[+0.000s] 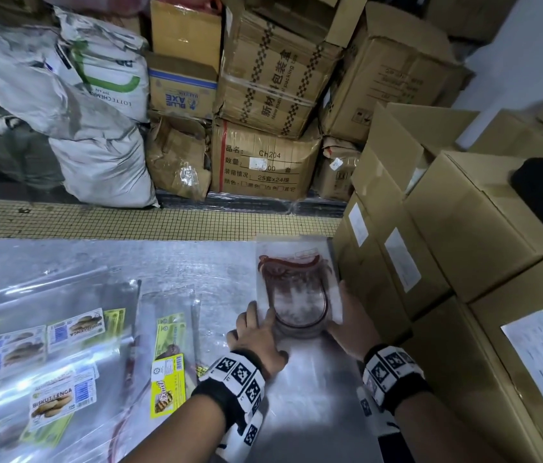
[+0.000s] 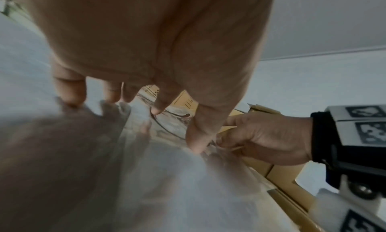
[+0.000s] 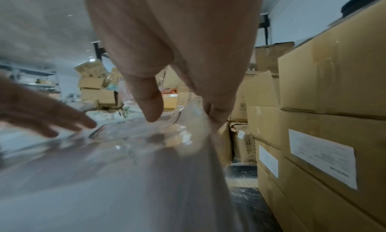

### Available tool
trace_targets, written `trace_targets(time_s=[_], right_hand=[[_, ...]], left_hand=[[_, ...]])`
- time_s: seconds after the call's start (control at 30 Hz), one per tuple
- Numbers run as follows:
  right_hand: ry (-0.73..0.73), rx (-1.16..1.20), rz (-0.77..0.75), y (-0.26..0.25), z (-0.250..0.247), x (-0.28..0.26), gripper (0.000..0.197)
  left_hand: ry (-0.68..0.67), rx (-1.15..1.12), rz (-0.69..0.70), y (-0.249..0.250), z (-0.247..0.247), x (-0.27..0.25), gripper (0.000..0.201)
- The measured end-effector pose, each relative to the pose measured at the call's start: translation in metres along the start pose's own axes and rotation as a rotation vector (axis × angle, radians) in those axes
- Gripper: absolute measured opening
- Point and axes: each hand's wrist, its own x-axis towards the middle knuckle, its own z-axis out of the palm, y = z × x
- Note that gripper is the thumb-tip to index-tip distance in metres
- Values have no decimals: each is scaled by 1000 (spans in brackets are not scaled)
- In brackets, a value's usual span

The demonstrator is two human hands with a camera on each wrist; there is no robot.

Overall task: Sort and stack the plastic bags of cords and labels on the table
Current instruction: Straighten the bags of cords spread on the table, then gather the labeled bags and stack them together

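Both hands were on one clear bag of red cords (image 1: 298,289) at the far right part of the steel table (image 1: 196,262), just beside the wall of brown cartons (image 1: 463,248). The bag lay flat, and its long axis ran away from the person, from the near edge toward the far edge of the table; the loop of the cords sat at the near end and the loose ends pointed to the far end.

The left hand (image 1: 256,332) rested with straight, spread fingers (image 2: 157,106) on the left near side of the bag, pressing it and not closed around it. The right hand (image 1: 352,320) held the right near corner, thumb on top of the plastic and the other fingers at the edge (from the left wrist view it looked like a pinch).

Left of them, more clear bags with biscuit labels (image 1: 63,355) lay spread, overlapping, with some red cords inside.
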Motion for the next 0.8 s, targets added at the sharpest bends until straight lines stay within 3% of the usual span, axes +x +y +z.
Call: trace_targets(time_s=[0.13, 0.23, 0.4, 0.5, 0.63, 0.73, 0.8], right_hand=[[36, -303, -112, 0, 19, -14, 87], [-129, -478, -175, -2, 30, -24, 86], [-150, -510, -155, 7, 38, -26, 107], [-185, -519, -129, 6, 33, -21, 96], [-28, -536, -183, -8, 31, -19, 71], [120, -479, -208, -36, 45, -32, 62], [169, -311, -315, -63, 65, -48, 53]], left_hand=[[3, 98, 97, -3, 10, 2, 102], [-58, 151, 106, -8, 22, 3, 108], [-13, 106, 136, -15, 30, 4, 110], [9, -90, 149, -16, 20, 1, 99], [235, -439, 204, -31, -8, -18, 60], [401, -361, 157, -63, -26, -44, 49], [402, -194, -1, -95, -31, -65, 54]])
